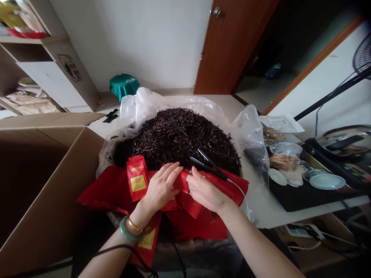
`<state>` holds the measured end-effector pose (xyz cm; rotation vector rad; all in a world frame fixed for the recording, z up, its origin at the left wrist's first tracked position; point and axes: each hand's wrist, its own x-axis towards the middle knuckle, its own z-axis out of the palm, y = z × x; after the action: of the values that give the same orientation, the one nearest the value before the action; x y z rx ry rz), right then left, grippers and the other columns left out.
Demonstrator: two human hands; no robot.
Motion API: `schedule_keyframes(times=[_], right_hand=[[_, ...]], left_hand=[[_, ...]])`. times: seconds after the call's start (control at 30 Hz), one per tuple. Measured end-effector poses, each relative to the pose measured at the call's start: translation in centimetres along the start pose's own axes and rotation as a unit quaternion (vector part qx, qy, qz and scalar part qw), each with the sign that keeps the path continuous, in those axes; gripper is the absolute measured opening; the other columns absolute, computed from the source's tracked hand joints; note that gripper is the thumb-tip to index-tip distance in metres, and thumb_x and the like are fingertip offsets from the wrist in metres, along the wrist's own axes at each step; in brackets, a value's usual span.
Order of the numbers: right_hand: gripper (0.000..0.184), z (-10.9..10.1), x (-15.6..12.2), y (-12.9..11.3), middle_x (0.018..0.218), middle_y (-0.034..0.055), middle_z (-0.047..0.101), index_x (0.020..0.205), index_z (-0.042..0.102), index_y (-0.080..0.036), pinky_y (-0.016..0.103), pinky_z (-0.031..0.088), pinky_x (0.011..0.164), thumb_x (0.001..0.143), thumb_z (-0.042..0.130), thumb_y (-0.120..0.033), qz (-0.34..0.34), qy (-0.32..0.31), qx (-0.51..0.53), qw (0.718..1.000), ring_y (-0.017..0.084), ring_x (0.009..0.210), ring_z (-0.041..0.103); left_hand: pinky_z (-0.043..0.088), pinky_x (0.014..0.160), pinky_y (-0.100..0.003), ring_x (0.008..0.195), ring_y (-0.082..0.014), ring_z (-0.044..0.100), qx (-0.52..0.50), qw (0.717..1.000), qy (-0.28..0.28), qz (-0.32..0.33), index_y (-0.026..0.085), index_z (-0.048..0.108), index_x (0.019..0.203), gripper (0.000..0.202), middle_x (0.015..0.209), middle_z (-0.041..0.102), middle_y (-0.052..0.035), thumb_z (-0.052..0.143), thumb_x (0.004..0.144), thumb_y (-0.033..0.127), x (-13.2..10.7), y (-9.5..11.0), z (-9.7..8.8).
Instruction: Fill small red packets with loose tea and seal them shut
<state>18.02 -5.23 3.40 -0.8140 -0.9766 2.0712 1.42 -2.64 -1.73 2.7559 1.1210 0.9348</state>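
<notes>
A small red packet (pixel 181 181) is between my two hands. My left hand (pixel 162 186), wearing a green and a gold bangle, has its fingers over the packet's left end and its thumb below. My right hand (pixel 205 192) pinches the other end, its fingertips partly hidden. Just beyond, a black flat-iron-like tool (pixel 213 166) with a white cord lies with its jaws apart. Behind it a mound of dark dried tea leaves (pixel 182 131) fills a clear plastic bag (pixel 203 103). A red packet with a yellow label (pixel 137 177) lies left of my left hand.
Stacked red packets (pixel 107 189) lie at left, with others under my hands. An open cardboard box (pixel 84 162) stands at far left. On the right, a black tray (pixel 282 199) bears lidded bowls (pixel 285 148). Dark cords cross near my left forearm. A brown door (pixel 226 50) stands behind.
</notes>
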Motion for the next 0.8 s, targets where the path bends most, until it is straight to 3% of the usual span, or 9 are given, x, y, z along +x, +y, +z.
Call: schedule_keyframes(times=[0.2,0.4,0.53,0.7,0.8], right_hand=[[0.080,0.2,-0.4,-0.4,0.150,0.0056,0.040,0.137,0.047,-0.023,0.042,0.002,0.120,0.078,0.044,-0.077,0.013,-0.002,-0.054,0.998,0.020,0.146,0.015],[0.069,0.1,-1.1,-1.1,0.137,0.0080,0.055,0.127,0.059,-0.022,0.047,0.013,0.118,0.082,0.046,-0.072,-0.021,0.008,-0.111,0.994,0.024,0.142,0.027],[0.065,0.1,-0.8,-1.1,0.131,0.0074,0.060,0.122,0.061,-0.022,0.045,0.019,0.117,0.082,0.047,-0.072,-0.038,0.014,-0.088,0.995,0.023,0.138,0.035],[0.069,-0.1,-0.6,-0.7,0.132,0.0077,0.057,0.120,0.060,-0.021,0.042,0.020,0.116,0.080,0.044,-0.076,-0.014,0.025,-0.062,0.998,0.022,0.136,0.035],[0.065,-0.3,-0.7,-0.6,0.116,0.0059,0.062,0.104,0.063,-0.021,0.042,0.025,0.112,0.079,0.043,-0.077,0.007,0.041,-0.058,0.997,0.022,0.126,0.043]], left_hand=[[0.054,0.095,-0.042,0.115,-0.0266,0.059,-0.042,0.999,0.000,0.014,0.016,0.047,0.130,0.059,0.123,0.064,-0.0129,0.062,0.073,0.010,0.0,-0.7,-0.1],[0.055,0.093,-0.041,0.110,-0.0248,0.062,-0.053,0.999,0.011,-0.004,0.017,0.046,0.131,0.056,0.118,0.066,-0.0122,0.061,0.078,0.012,0.1,-0.8,-0.5],[0.058,0.087,-0.040,0.115,-0.0275,0.059,-0.039,0.999,0.021,0.026,0.018,0.040,0.135,0.057,0.128,0.058,-0.0172,0.063,0.083,0.026,0.2,-0.4,-0.6],[0.059,0.078,-0.035,0.123,-0.0279,0.051,0.012,0.995,-0.001,0.095,0.029,0.046,0.129,0.044,0.136,0.046,-0.0150,0.055,0.088,0.017,0.0,-0.1,-1.1],[0.060,0.071,-0.032,0.128,-0.0309,0.045,0.028,0.994,-0.048,0.095,0.032,0.045,0.128,0.046,0.141,0.039,-0.0153,0.056,0.086,0.017,-0.2,-0.1,-1.6]])
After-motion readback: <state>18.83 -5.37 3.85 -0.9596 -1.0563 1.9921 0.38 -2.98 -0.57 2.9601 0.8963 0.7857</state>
